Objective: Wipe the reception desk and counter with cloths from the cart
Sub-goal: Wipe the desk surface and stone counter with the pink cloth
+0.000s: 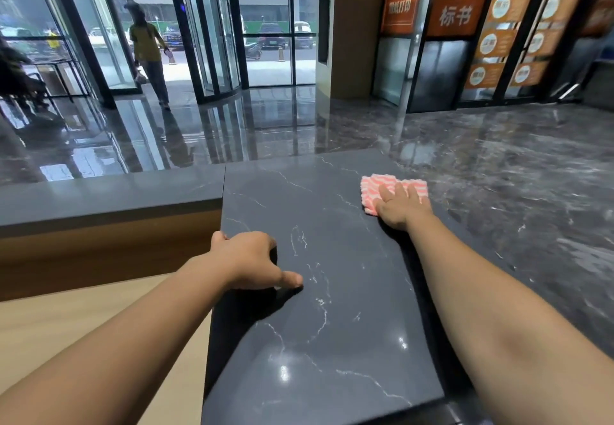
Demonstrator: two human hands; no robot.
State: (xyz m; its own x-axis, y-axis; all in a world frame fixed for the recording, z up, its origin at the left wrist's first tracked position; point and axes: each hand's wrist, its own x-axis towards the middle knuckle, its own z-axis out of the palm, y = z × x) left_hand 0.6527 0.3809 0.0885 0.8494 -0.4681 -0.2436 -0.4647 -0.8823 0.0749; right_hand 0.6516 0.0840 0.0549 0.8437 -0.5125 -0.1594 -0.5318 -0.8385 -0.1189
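Cloth [377,183]: pink-and-white striped, looks like soft, light microfibre. It is limp, so it will bunch or fold if dragged by a corner. Best handled with a flat palm over its middle, or pinched at a folded edge to lift. Not fragile, and it probably slides easily on polished stone. It lies flat at the far right of the dark veined counter top [332,325], close to the right edge. Right hand [400,207] is spread flat on its near-right part, fingers straight and pressing down. The cloth's far and left portions stick out past the fingers. Left hand [251,260] is well apart from the cloth, nearer and to the left. Its fingers are curled over the counter top's left edge with the thumb lying on top, likely bracing. A lower grey ledge [109,192] runs off to the left, with a light wood desk surface [83,318] below it at near left. Most of the counter top lies between the cloth and the near edge. No cart in view.
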